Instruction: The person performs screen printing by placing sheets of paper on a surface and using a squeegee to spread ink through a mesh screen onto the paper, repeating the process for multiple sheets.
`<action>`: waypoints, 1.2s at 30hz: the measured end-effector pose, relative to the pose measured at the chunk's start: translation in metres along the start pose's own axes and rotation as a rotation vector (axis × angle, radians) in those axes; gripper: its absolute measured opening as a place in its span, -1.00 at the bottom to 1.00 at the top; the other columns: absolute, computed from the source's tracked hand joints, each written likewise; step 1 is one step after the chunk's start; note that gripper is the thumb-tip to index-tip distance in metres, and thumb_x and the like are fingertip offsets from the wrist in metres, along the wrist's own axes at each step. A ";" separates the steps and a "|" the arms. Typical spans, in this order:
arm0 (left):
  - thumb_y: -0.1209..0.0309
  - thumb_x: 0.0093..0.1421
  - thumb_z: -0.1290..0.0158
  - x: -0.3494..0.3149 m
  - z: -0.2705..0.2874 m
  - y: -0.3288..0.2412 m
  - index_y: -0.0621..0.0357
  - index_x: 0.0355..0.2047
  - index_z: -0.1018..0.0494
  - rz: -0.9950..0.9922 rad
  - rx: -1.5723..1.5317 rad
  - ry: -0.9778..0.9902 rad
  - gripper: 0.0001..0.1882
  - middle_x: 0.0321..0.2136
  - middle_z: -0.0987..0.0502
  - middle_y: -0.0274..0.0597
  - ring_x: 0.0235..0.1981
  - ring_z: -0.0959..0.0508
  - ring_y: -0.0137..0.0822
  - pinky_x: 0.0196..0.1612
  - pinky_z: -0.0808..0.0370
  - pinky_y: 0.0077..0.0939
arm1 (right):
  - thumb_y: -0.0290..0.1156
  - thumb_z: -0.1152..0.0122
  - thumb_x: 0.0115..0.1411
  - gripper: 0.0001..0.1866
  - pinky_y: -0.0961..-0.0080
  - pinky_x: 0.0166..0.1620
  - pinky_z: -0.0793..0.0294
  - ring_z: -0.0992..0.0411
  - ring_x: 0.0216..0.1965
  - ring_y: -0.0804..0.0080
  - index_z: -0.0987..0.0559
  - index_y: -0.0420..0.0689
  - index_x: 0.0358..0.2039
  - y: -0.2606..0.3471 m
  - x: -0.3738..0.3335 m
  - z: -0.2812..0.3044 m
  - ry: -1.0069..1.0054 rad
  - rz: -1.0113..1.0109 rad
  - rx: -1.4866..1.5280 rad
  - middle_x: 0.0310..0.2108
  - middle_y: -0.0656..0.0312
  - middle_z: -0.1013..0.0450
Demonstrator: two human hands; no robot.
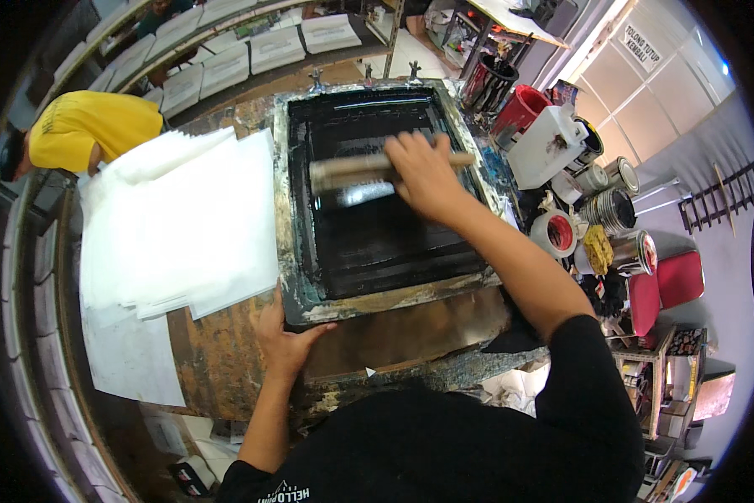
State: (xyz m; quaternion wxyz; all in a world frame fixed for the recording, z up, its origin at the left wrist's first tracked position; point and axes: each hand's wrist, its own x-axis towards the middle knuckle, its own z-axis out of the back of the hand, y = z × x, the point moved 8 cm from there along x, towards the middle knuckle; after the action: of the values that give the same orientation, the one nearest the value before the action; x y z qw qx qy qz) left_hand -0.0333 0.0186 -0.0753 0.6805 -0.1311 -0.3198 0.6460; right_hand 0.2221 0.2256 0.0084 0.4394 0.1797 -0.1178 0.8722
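Right hand (426, 172) wraps squeegee (369, 172) handle mid-screen; left hand (283, 335) clamps frame (377, 298) near corner on table (226, 360). Squeegee looks stiff and light, ink slippery; best held mid-handle. Paper stack (176, 226) beside.

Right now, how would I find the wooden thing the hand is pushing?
Find the big black printing screen on the worn table. The right hand grips a squeegee lying across its upper half. It is the only pale wooden bar on the black ink.
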 end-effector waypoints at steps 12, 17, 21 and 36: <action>-0.36 -0.35 -0.47 -0.010 -0.018 0.022 0.37 0.34 -0.38 0.002 0.087 0.037 0.36 -0.39 -0.36 -0.32 -0.29 -0.34 -0.24 -0.01 -0.18 -0.22 | -0.41 -0.47 -0.01 -0.47 0.00 0.02 -0.26 -0.44 0.01 0.24 -0.43 -0.01 -0.02 -0.056 0.097 -0.108 -0.032 -0.037 -0.146 -0.14 0.30 -0.45; -0.35 -0.36 -0.46 -0.007 -0.016 0.021 0.24 0.31 -0.46 0.027 0.239 0.067 0.28 -0.30 -0.35 -0.22 -0.20 -0.35 -0.17 0.02 -0.15 -0.16 | -0.43 -0.44 0.01 -0.52 0.03 0.00 -0.27 -0.45 -0.03 0.24 -0.45 -0.02 -0.05 -0.035 0.079 -0.097 -0.055 -0.032 -0.190 -0.17 0.30 -0.46; -0.34 -0.33 -0.46 -0.007 -0.016 0.019 0.21 0.31 -0.47 0.025 0.220 0.059 0.25 -0.30 -0.35 -0.21 -0.20 -0.35 -0.17 0.03 -0.13 -0.19 | -0.51 -0.22 0.17 -0.73 -0.08 0.03 -0.27 -0.47 -0.03 0.20 -0.48 -0.03 -0.11 -0.007 0.036 -0.073 0.017 -0.064 -0.121 -0.18 0.26 -0.50; 0.08 -0.20 -0.61 -0.004 -0.003 0.005 0.30 0.30 -0.43 0.122 -0.184 -0.045 0.08 0.00 -0.57 -0.11 0.04 -0.54 -0.22 0.16 -0.44 -0.23 | -0.24 -0.43 0.10 -0.60 0.07 0.07 -0.25 -0.42 -0.07 0.23 -0.48 -0.07 -0.12 0.081 -0.104 0.049 0.203 -0.102 0.065 -0.23 0.23 -0.42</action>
State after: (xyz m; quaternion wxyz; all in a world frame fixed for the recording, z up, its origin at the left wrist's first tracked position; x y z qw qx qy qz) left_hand -0.0354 0.0160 -0.0823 0.6177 -0.1978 -0.3843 0.6570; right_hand 0.2236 0.0851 0.0060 0.4868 0.1103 -0.0351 0.8658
